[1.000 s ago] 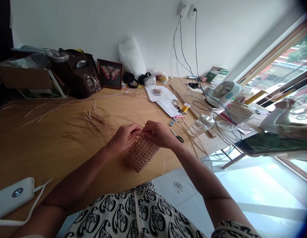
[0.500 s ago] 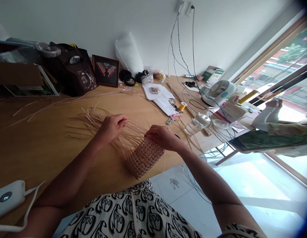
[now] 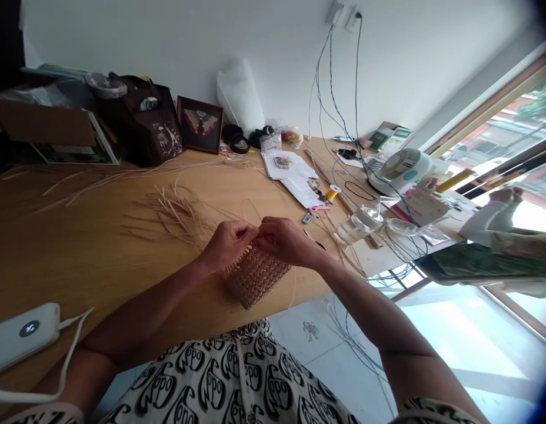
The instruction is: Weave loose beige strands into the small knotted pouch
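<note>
Pale cane strips make up a woven cane panel [image 3: 255, 278], its close, bead-like weave lying on the wooden tabletop [image 3: 100, 253] just in front of the person, with short strand ends standing along its upper edge. The left hand [image 3: 229, 245] and right hand [image 3: 286, 241] sit almost touching at that edge, both closed into small pinches with the fingertips [image 3: 259, 231] drawn together. Exactly which strand they grip is hidden behind the fingers. Beyond the left hand, a spray of loose cane strands [image 3: 176, 212] fans across the table, and longer cane strips [image 3: 123, 174] lie farther back.

Judging from this grip, neat work here depends on pinching close to the weave, so each strand bends right at the edge and not higher up. Even tension from both hands helps keep the rows level, while a panel resting firmly on the table gives the fingers a steady base. The loose strands are best kept clear of the working edge. Just past the right hand, a pair of black-handled scissors [image 3: 319, 245] lies partly hidden, near a yellow thread spool [image 3: 332, 192].
</note>
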Demonstrator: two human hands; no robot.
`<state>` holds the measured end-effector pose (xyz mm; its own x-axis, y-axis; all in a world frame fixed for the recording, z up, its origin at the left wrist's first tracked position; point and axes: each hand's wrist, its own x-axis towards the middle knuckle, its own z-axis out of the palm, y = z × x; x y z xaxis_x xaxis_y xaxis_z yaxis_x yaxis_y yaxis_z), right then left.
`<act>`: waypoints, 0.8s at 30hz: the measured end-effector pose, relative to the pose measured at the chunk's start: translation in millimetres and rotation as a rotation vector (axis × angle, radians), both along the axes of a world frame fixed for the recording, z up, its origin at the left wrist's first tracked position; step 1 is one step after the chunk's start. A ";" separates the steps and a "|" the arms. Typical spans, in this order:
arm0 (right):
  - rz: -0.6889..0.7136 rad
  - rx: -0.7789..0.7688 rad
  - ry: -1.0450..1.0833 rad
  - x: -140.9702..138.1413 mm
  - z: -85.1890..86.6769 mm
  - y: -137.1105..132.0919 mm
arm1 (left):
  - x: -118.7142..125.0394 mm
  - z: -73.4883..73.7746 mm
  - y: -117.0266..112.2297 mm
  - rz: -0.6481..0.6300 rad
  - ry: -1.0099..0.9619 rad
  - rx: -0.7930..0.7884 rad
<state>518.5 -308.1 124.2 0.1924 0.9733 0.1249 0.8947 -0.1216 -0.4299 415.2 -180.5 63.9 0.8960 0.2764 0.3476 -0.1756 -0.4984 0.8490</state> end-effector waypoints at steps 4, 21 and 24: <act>-0.017 0.029 0.018 -7.6 -2.0 -4.4 | 1.0 -8.2 -0.6 0.155 -0.159 0.103; -0.137 0.108 -0.101 6.6 -1.3 -17.9 | -12.2 23.2 15.2 -0.099 0.033 0.354; -0.179 0.056 -0.046 3.8 0.8 -11.6 | -13.7 21.9 12.5 -0.149 0.024 0.285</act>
<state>522.3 -319.8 125.1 0.3545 0.9155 0.1905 0.8797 -0.2574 -0.3999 401.4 -168.0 85.8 0.9280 0.0358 0.3708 -0.2467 -0.6867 0.6838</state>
